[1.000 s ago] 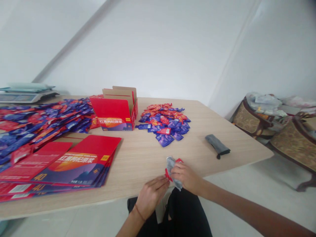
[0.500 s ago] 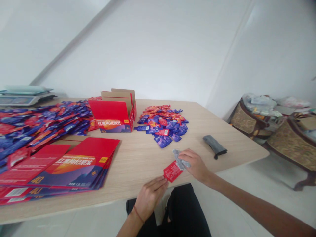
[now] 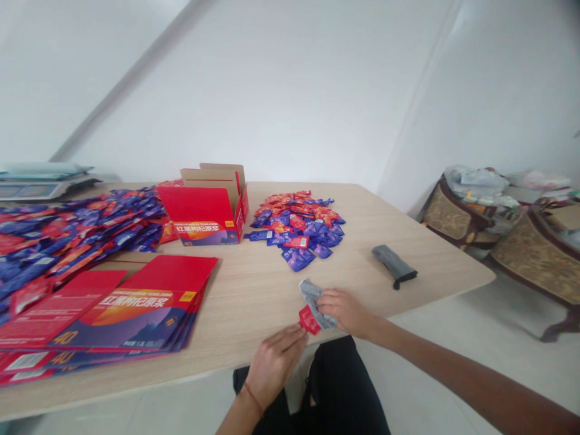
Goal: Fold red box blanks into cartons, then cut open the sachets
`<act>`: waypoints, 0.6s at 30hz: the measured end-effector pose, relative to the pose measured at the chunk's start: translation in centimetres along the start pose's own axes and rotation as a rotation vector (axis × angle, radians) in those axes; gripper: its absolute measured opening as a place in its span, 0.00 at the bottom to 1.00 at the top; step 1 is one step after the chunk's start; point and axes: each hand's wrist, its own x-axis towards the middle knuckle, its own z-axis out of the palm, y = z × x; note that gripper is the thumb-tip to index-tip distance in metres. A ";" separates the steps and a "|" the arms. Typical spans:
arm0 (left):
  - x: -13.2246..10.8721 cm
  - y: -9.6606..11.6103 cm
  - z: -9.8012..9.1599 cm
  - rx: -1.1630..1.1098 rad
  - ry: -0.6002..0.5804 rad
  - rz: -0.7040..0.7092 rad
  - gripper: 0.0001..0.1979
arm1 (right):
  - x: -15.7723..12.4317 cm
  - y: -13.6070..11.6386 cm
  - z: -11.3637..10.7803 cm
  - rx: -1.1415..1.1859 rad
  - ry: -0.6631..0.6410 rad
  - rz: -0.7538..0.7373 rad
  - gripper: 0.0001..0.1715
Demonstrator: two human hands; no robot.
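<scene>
A red sachet point(image 3: 309, 321) with pale print lies on the table near its front edge. My left hand point(image 3: 278, 357) holds its near left corner with the fingertips, fingers close together. My right hand point(image 3: 347, 310) is closed on a crumpled grey cloth point(image 3: 310, 295), which is pressed over the sachet and covers much of it. Beyond my hands lies a heap of red and purple sachets point(image 3: 299, 229).
An open red carton point(image 3: 199, 208) stands left of the heap, with flattened cartons point(image 3: 136, 302) stacked nearer. A larger sachet pile point(image 3: 90, 226) and a scale point(image 3: 43, 184) lie farther left. At right are a grey pouch point(image 3: 393, 264) and laden armchairs point(image 3: 537, 260) beyond the table.
My right hand has moved the cloth left across the sachet, so less of the red surface shows. The left hand stays at the sachet's corner.
</scene>
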 end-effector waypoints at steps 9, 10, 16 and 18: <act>-0.3 -0.2 0.3 0.025 0.002 0.015 0.15 | -3.2 5.2 -0.4 -0.006 0.019 0.104 0.21; -0.3 -0.2 0.3 0.029 0.004 0.019 0.15 | -3.5 5.7 -0.4 -0.017 0.013 0.128 0.21; 0.0 -0.3 0.1 0.027 0.031 0.038 0.14 | -5.7 8.0 0.0 -0.026 0.099 0.194 0.24; 0.1 -0.2 -0.1 0.015 0.057 0.055 0.13 | -6.2 8.5 0.1 0.010 0.142 0.199 0.23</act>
